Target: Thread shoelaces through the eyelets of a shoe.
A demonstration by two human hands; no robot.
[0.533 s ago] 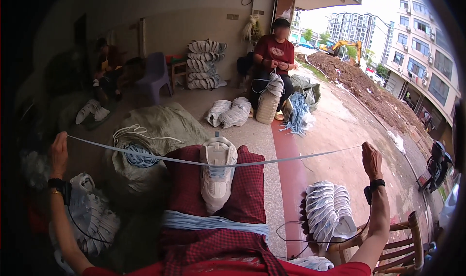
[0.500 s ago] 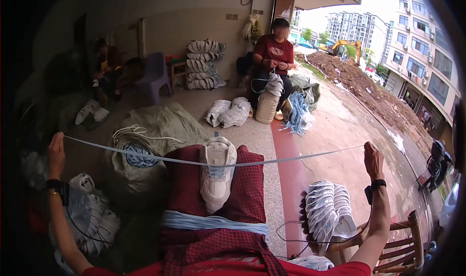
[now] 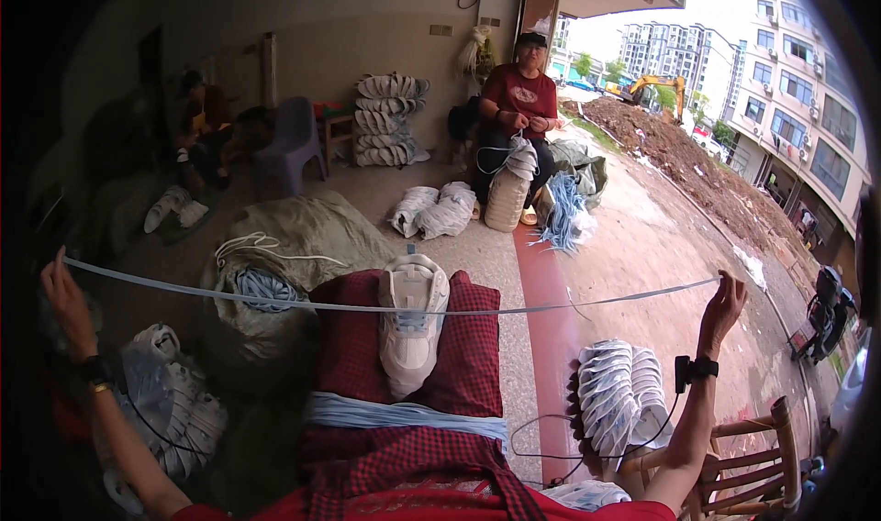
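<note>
Left hand [image 3: 70,303] and right hand [image 3: 723,310] wide apart

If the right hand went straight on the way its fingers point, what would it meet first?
The way just past the right hand looks free. Farther along that line lies the dirt mound, seemingly out of reach, though depth is unclear.

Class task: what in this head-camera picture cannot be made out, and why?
All in the head view:
White shoe: underside, hidden by the shoe itself.
Blue lace: tips, too small.
White pieces at bottom: remainder, cut off by the edge.
Seated person, far left: handwork, too dark.
</note>
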